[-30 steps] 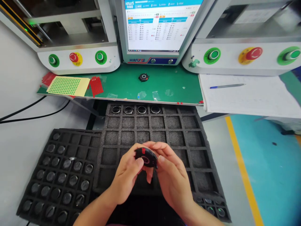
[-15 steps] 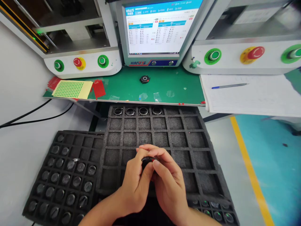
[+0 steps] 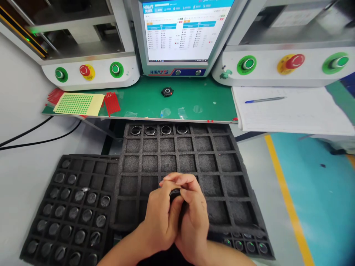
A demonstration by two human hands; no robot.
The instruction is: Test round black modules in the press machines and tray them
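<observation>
Grip (image 3: 161, 218) around disc (image 3: 174, 193) (mostly hidden)

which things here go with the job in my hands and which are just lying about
Likely part of the job:
black round piece, between left hand and right hand, mostly hidden
large foam tray, with four round pieces in its far row

Likely just lying about:
pen, on the papers
clear film scraps, on the green bench
</observation>
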